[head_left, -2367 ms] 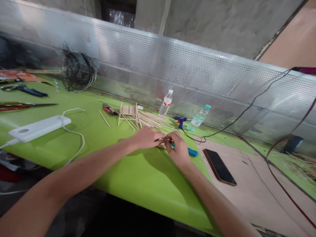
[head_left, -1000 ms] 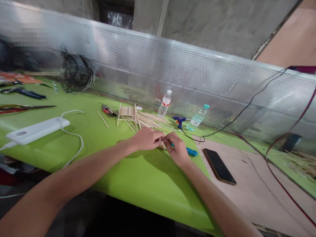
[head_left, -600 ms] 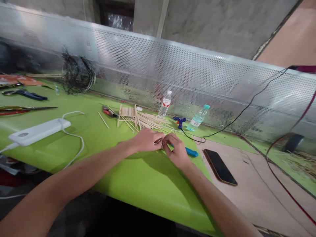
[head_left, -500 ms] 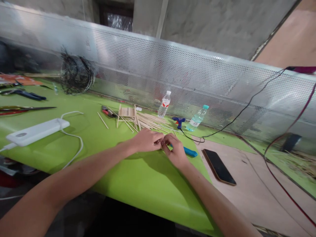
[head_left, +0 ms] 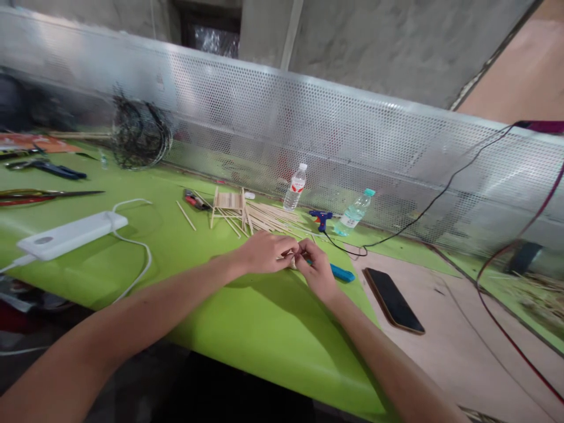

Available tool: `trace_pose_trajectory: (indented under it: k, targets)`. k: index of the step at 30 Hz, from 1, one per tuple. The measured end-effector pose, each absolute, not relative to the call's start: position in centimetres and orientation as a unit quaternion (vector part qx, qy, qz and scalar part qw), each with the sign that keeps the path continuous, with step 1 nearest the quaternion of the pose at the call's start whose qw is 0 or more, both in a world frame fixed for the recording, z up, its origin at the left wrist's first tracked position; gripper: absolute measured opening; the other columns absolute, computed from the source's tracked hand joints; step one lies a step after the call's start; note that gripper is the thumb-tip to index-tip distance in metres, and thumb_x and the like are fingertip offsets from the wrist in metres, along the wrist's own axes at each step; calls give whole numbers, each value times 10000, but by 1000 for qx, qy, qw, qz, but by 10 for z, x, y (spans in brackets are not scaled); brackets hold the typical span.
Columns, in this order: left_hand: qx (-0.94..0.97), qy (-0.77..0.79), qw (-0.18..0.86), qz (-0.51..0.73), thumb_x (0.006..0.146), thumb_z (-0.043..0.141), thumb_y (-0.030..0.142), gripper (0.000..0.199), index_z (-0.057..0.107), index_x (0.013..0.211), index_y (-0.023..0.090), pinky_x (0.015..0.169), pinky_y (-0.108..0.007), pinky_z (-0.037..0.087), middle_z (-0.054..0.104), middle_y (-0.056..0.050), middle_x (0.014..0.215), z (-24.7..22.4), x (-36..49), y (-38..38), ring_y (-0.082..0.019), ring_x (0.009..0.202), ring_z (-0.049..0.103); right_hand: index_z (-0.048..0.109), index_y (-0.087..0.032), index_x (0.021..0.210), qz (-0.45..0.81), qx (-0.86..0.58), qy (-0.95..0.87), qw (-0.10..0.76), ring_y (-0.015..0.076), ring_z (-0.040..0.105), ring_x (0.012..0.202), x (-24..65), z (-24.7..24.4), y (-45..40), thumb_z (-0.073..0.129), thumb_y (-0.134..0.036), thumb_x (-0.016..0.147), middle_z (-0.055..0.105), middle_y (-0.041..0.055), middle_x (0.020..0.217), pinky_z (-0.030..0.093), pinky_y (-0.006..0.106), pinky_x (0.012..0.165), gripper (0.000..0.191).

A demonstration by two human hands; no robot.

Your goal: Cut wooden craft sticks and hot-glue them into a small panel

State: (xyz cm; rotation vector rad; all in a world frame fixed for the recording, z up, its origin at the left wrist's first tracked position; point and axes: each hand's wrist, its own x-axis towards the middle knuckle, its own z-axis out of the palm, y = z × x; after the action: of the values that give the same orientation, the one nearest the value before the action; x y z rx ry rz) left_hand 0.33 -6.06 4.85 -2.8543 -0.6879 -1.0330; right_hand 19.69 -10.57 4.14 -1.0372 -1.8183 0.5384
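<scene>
My left hand (head_left: pixel 269 251) and my right hand (head_left: pixel 315 267) meet fingertip to fingertip above the green table (head_left: pixel 247 329). Both have their fingers pinched together around something small and pale, mostly hidden by the fingers. A blue tool handle (head_left: pixel 342 272) lies just right of my right hand. Beyond the hands are loose thin wooden sticks (head_left: pixel 275 217) and a small frame built of sticks (head_left: pixel 229 202). A blue glue gun (head_left: pixel 321 220) rests behind my right hand.
Red-handled pliers (head_left: pixel 195 201), a clear bottle (head_left: pixel 295 189) and a green-capped bottle (head_left: pixel 355 212) stand or lie farther back. A phone (head_left: pixel 393 299) is at right. At left are a white power strip (head_left: pixel 74 235), scissors (head_left: pixel 48 195) and a wire coil (head_left: pixel 140 134).
The whole view has shifted slightly, with the table items a little farther right. My hands stay together, and a bit more of the pale thing shows beneath the fingertips.
</scene>
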Motion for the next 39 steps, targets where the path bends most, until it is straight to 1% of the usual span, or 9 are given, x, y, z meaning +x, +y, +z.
trace_pose_trajectory:
  k: [3, 6, 10, 15, 20, 25, 29, 35, 39]
  targets:
    - [-920, -212, 20, -330, 966, 559, 267, 138, 663, 1040, 215, 554, -232, 455, 783, 7, 876, 47, 4, -61, -122, 651, 704, 568, -213, 790, 301, -425, -713, 469, 162, 498, 698, 196, 42, -105, 624, -253, 804, 550, -11, 747, 410, 298, 642, 70]
    - [-922, -203, 23, -329, 955, 573, 253, 117, 655, 1030, 218, 569, -241, 472, 787, 10, 897, 47, 4, -62, -129, 672, 713, 586, -212, 771, 333, -417, -707, 464, 163, 517, 700, 194, 43, -105, 605, -257, 776, 573, -13, 732, 424, 297, 654, 49]
    - [-922, -198, 36, -330, 950, 590, 276, 101, 647, 1009, 218, 570, -248, 476, 791, 11, 915, 47, 4, -63, -136, 677, 714, 605, -212, 748, 378, -407, -693, 460, 178, 559, 741, 193, 42, -104, 586, -252, 741, 624, -3, 747, 463, 316, 717, 45]
    - [-917, -193, 78, -340, 984, 546, 276, 121, 638, 1018, 206, 556, -248, 463, 800, -7, 956, 49, 5, -67, -147, 713, 734, 630, -214, 761, 422, -407, -655, 477, 172, 549, 725, 193, 36, -104, 587, -268, 767, 628, -5, 739, 470, 320, 725, 68]
    - [-911, -197, 116, -343, 1006, 541, 291, 123, 626, 1009, 202, 575, -265, 479, 803, -2, 922, 48, 4, -65, -157, 705, 744, 667, -214, 776, 475, -419, -601, 488, 163, 529, 702, 191, 35, -106, 646, -285, 774, 604, -8, 720, 474, 319, 725, 74]
    - [-909, -196, 138, -341, 1007, 560, 312, 124, 621, 1006, 204, 562, -272, 472, 792, -3, 880, 47, 3, -61, -160, 662, 727, 666, -213, 771, 480, -421, -598, 485, 162, 522, 708, 191, 36, -106, 701, -316, 777, 594, -9, 728, 464, 317, 726, 110]
    - [-915, -185, 121, -338, 1022, 530, 280, 132, 627, 996, 194, 547, -257, 455, 773, -16, 832, 46, 4, -61, -139, 620, 701, 670, -206, 781, 485, -412, -603, 481, 162, 531, 723, 193, 33, -105, 704, -347, 805, 591, -9, 740, 460, 318, 749, 147]
    - [-914, -217, 150, -310, 1014, 549, 360, 162, 587, 1003, 203, 562, -286, 450, 772, -14, 868, 42, 5, -63, -185, 696, 729, 672, -202, 768, 471, -407, -623, 473, 162, 530, 733, 192, 35, -104, 673, -300, 782, 610, -10, 735, 439, 299, 734, 100]
    - [-917, -230, 136, -295, 1033, 514, 363, 176, 563, 1001, 198, 573, -290, 454, 770, -25, 894, 43, 8, -65, -191, 725, 735, 667, -207, 777, 452, -413, -631, 476, 175, 541, 749, 189, 38, -105, 614, -277, 745, 627, -12, 735, 442, 302, 727, 93]
